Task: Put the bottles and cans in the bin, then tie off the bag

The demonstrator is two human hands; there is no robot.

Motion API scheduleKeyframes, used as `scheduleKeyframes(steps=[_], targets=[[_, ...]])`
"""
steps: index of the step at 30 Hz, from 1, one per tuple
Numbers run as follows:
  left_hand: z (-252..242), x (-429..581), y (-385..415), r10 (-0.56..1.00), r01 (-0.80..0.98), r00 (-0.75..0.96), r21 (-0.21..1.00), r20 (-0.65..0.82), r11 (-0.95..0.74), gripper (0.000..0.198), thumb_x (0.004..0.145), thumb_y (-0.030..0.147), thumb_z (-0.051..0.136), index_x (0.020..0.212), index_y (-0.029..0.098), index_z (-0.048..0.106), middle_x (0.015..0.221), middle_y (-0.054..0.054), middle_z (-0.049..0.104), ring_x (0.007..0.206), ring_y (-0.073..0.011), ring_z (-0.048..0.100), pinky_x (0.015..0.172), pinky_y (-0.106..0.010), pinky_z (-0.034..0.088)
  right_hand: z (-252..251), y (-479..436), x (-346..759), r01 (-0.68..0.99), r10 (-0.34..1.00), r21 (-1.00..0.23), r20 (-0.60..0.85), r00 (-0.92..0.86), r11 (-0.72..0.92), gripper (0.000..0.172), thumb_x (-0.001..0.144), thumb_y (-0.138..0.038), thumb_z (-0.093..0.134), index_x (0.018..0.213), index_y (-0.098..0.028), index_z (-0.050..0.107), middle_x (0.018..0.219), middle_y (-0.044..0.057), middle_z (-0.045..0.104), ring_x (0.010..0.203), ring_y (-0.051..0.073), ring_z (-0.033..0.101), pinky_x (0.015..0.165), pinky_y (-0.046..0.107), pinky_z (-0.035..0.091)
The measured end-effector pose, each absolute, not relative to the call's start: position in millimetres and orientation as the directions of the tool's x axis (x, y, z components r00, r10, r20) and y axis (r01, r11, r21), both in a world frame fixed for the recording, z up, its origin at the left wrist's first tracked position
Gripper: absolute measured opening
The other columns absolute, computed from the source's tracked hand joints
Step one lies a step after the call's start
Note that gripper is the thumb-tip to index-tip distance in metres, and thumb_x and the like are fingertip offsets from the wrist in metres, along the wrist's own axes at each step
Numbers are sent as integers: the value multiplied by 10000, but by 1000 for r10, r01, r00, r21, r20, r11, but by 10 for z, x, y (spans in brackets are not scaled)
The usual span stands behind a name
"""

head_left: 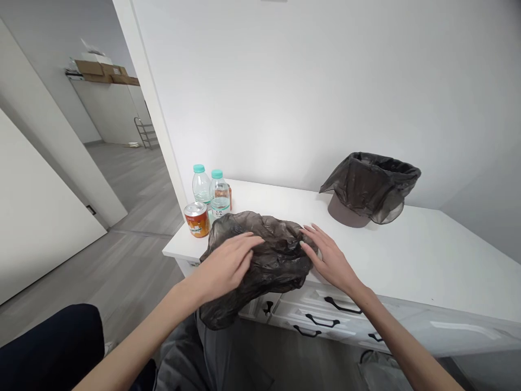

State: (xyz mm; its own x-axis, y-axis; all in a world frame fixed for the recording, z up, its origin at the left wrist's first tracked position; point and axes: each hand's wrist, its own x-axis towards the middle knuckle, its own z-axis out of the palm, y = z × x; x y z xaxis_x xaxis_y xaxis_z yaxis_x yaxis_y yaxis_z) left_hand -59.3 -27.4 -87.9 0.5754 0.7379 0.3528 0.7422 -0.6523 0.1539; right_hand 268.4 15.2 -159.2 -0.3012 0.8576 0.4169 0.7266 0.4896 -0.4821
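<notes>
A crumpled black plastic bag [277, 260] lies at the front of the white cabinet top, and part of it hangs over the edge. My left hand [230, 263] rests on the bag's left part, fingers stretched out and fairly flat. Against the bag's right end lies my right hand [325, 255], with its fingers apart and slightly bent. Neither hand is closed on the plastic. What is inside the bag, if anything, cannot be seen.
Behind the bag at left stand an orange drink can [197, 220] and two clear bottles [220, 195] with teal caps. A trash bin [348, 212] lined with a black bag stands at the back right. Drawers with dark handles [342, 305] face me. A doorway opens at left.
</notes>
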Motion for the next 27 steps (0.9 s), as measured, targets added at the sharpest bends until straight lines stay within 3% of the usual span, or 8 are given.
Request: scheduleKeyframes(steps=[3,7,11,15,18,21,24,27], targets=[[-1016,-562,-281,739,703,642,230,204,-673,545,1122,460,381,1625,256,415,1659,-58,494,1593,-267,366,1289,-466,359,-1648,265,2728,699,922,-621,355,-154,356,581,1045,-607,473,1487,-252,598,1599,97,555,1509,336,471,1252,557,379],[-1418,-705,-93,790,758,608,239,81,-607,667,1106,593,347,1683,259,318,1736,-73,347,1644,-307,227,1325,-509,245,-1644,500,2842,473,997,-881,48,64,12,547,1018,-622,488,1308,-211,704,1292,146,742,1139,325,704,969,480,588],[-1593,-769,44,789,746,604,268,115,-610,624,1123,568,302,1689,305,301,1744,-34,334,1655,-265,194,1341,-478,197,-1526,620,2855,173,972,-972,-185,-147,-159,475,912,-546,723,1237,-199,719,963,103,776,843,240,700,717,346,584],[-1564,-706,67,793,745,599,289,108,-602,622,1130,555,272,1692,289,289,1740,-32,346,1652,-250,207,1345,-462,184,-1362,513,2752,195,931,-959,-253,-262,-206,568,777,-501,882,1219,-194,698,823,50,736,718,177,632,616,273,498],[-1576,-693,110,791,754,605,252,97,-607,621,1130,550,273,1680,265,321,1741,-42,343,1651,-247,212,1347,-465,184,-1217,394,2814,325,944,-937,-215,-249,-127,547,745,-567,878,1096,-183,708,769,22,701,692,159,605,592,253,451],[-1594,-746,221,785,771,602,153,143,-619,571,1128,499,321,1628,243,423,1710,-72,410,1626,-257,292,1334,-504,224,-1107,367,3093,397,991,-918,-44,-126,10,499,773,-604,812,1035,-193,703,724,5,667,679,168,599,595,272,459],[-1502,-762,310,812,835,522,40,260,-550,485,1099,352,398,1529,185,549,1635,-134,512,1575,-311,395,1310,-576,266,-1089,420,3483,471,988,-875,148,38,113,477,816,-591,745,1076,-194,694,771,27,690,722,195,633,643,307,507],[-1317,-582,225,794,866,452,15,407,-500,479,1061,205,383,1500,165,571,1608,-152,539,1560,-308,425,1301,-561,313,-1151,422,3759,615,946,-779,277,169,119,520,858,-579,699,1183,-174,677,937,97,735,850,244,684,736,363,561]])
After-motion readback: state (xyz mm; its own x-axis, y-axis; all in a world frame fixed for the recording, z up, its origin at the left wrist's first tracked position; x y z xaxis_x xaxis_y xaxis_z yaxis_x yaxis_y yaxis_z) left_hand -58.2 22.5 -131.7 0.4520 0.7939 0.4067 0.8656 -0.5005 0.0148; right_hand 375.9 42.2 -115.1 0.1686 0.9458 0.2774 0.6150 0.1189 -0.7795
